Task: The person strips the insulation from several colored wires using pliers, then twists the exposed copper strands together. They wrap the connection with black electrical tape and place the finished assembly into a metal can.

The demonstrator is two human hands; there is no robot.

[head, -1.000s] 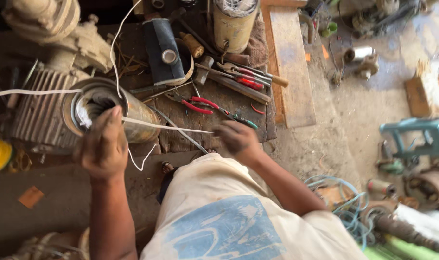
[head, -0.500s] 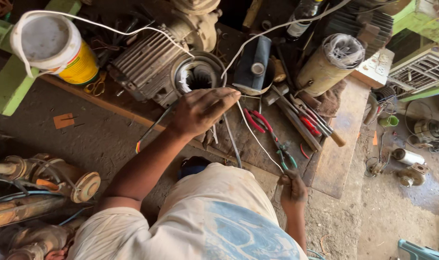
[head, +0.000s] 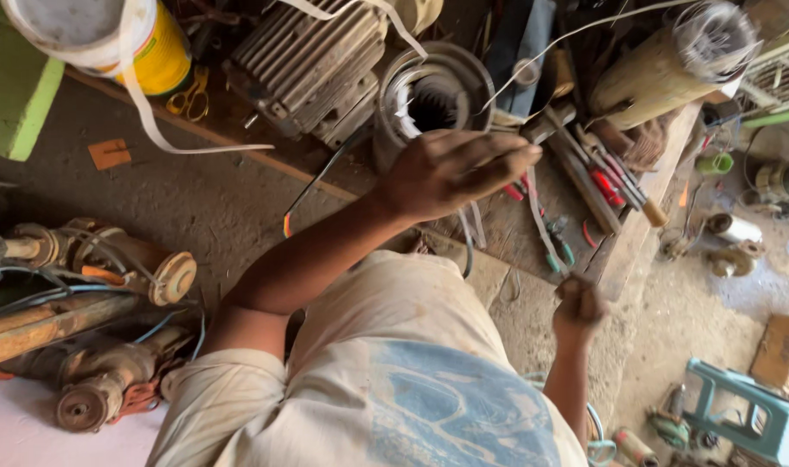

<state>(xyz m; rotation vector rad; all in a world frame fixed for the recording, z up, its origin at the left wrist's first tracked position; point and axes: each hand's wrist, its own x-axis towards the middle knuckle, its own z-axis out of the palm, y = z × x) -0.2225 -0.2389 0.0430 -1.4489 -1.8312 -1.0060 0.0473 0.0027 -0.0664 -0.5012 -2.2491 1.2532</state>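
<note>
Both hands are curled: the left hand (head: 453, 173) pinches a white wire (head: 584, 30) before the motor (head: 433, 95) (open end), and the right hand (head: 580, 304) is fisted by the board's (head: 507, 229) near edge.

**Hands at open electric motor, workshop floor**

Left hand (head: 450, 173) raised before the open end of the electric motor (head: 342, 65), fingers pinched on a thin white wire (head: 584, 30) running up right. Right hand (head: 578, 304) low, fisted, contents unclear. Red-handled pliers (head: 541, 216) on wooden board (head: 515, 233). Yellow bucket (head: 109, 39) top left. Old rusty motors (head: 92, 294) left.
</note>
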